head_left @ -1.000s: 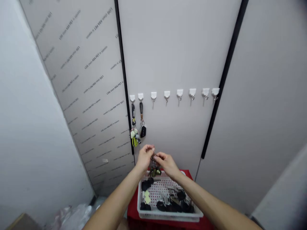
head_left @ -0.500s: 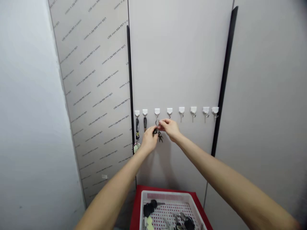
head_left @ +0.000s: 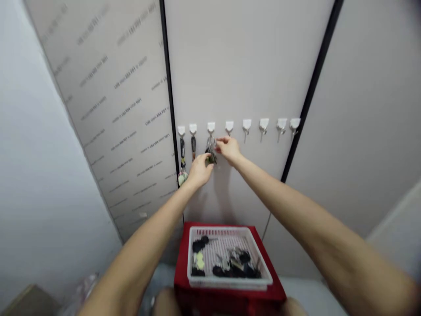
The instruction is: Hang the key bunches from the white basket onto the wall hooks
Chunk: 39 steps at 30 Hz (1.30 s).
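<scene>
A bunch of keys (head_left: 211,159) on a metal ring (head_left: 210,143) hangs just beneath the third white hook (head_left: 211,127) from the left. Blur hides whether the ring sits on the hook. My left hand (head_left: 201,171) is at the keys from the left, thumb and fingers curled about their dark lower part. On the other side, my right hand (head_left: 229,150) is beside the ring, thumb and forefinger slightly apart. A black strap with a pale green charm (head_left: 182,177) hangs from the first hook, and a dark braided strap (head_left: 193,147) from the second.
More white hooks (head_left: 264,124) run rightward along the pale panel. Below, a white plastic basket (head_left: 230,283) holding several keys and dark fobs stands on a red-covered stand (head_left: 279,289). Black vertical strips (head_left: 312,87) edge the panel; a wall (head_left: 33,153) rises at left.
The view has tilted down, showing more of the basket. My right fingers have loosened from the ring, which now hangs closer under the third hook. My left hand stays at the keys.
</scene>
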Tool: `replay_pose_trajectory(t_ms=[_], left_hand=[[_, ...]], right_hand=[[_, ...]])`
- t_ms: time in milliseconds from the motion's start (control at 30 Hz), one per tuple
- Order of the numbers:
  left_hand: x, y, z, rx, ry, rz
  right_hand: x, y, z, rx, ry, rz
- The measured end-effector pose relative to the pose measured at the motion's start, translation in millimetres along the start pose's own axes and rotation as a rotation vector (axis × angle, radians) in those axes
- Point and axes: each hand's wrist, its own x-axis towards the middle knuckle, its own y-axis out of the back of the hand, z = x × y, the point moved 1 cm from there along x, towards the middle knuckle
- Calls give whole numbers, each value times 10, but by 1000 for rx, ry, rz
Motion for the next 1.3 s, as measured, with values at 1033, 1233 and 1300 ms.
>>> replay_pose_trajectory(t_ms=[1033,1233,1300], left_hand=[[-1636,-670,-967,-349,643,-524],[-1467,-626,-838,-420,646,-506],[-1383,-616,-777,-383,603,-496]], right_hand=[[-2097,684,1401,-656,-1,-1056],[-2024,543,1281,-307,-118,-771],[-1976,494,1232,-217,-126,-705]])
